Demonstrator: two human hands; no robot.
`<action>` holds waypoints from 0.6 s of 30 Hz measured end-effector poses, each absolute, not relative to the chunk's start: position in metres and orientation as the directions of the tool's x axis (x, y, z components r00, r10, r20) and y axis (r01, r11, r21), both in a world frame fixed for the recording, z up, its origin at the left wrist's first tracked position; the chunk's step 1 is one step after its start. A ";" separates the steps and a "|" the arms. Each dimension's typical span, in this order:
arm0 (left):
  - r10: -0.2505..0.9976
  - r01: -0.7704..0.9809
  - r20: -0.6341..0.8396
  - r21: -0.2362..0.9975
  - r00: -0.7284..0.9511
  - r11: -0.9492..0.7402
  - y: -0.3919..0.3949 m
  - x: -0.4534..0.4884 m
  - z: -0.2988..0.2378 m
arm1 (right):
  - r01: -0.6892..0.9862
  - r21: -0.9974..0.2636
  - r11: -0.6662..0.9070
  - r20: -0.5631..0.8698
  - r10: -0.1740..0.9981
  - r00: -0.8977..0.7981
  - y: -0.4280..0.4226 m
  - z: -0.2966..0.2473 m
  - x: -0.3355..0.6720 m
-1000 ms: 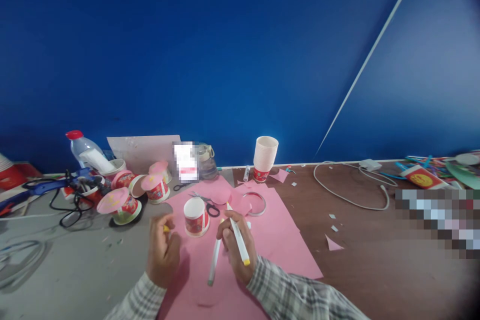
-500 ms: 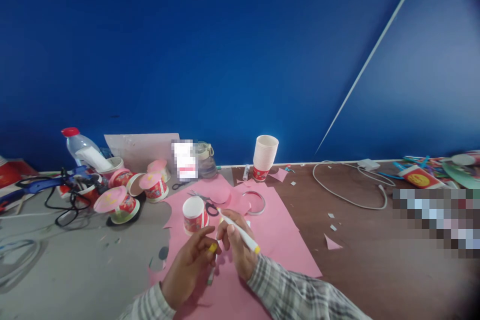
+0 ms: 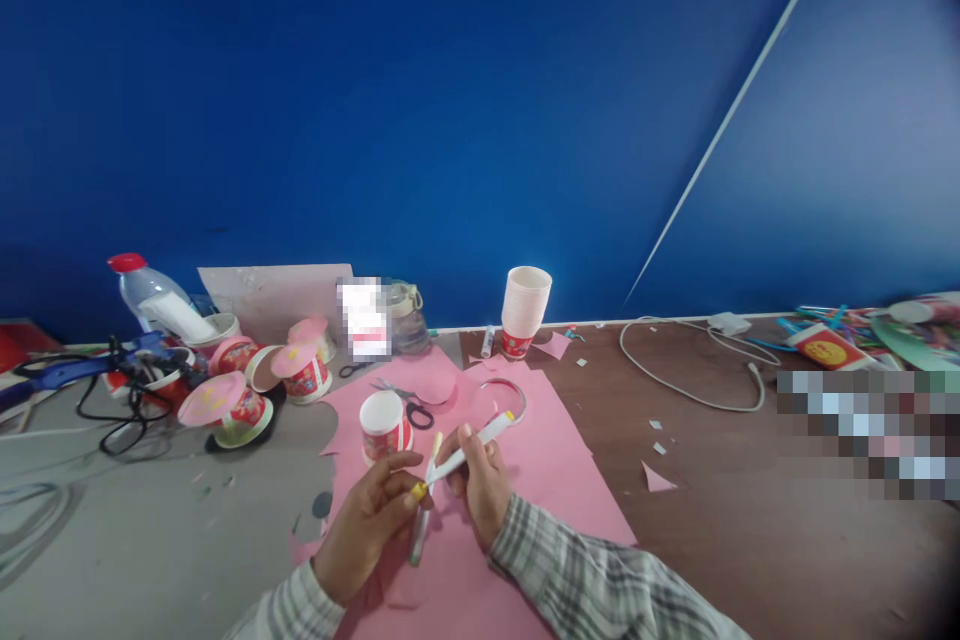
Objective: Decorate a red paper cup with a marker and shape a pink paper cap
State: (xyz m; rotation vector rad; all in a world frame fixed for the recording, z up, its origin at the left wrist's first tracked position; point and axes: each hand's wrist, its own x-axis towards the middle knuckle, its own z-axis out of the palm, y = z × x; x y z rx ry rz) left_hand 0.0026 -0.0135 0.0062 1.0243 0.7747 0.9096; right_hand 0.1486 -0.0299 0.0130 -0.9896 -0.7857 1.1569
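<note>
In the head view, my right hand (image 3: 482, 482) grips a white marker (image 3: 472, 445) with a yellow end, tilted down to the left. My left hand (image 3: 369, 512) pinches a small yellow marker cap (image 3: 418, 491), and the marker's tip meets it. Whether the tip sits inside the cap I cannot tell. Beneath my hands lies another slim white pen (image 3: 420, 532) on pink paper (image 3: 551, 480). An upturned red-and-white paper cup (image 3: 385, 430) stands just beyond my left hand. Scissors (image 3: 416, 412) with dark handles and a pale ring (image 3: 517, 400) rest behind my hands.
A stack of paper cups (image 3: 525, 310) stands at the back beside a glue stick (image 3: 488, 341). Decorated cups (image 3: 301, 372) with pink discs crowd the left, near a red-capped bottle (image 3: 161, 298). A white cable (image 3: 697, 405) and paper scraps (image 3: 658, 478) lie rightward.
My right hand has turned the marker over, so its tip now points down-left to the yellow cap in my left hand. The view has shifted slightly.
</note>
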 end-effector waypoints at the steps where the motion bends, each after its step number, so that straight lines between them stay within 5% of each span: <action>1: 0.898 -0.256 -0.115 0.936 0.425 0.241 -0.013 0.002 0.005 | -0.362 -0.927 0.096 0.009 0.972 0.235 -0.030 0.014 0.149; 18: 0.910 -0.228 -0.040 0.963 0.413 0.146 -0.017 0.004 -0.001 | -0.323 -0.946 0.037 0.001 0.994 0.111 -0.033 0.015 0.140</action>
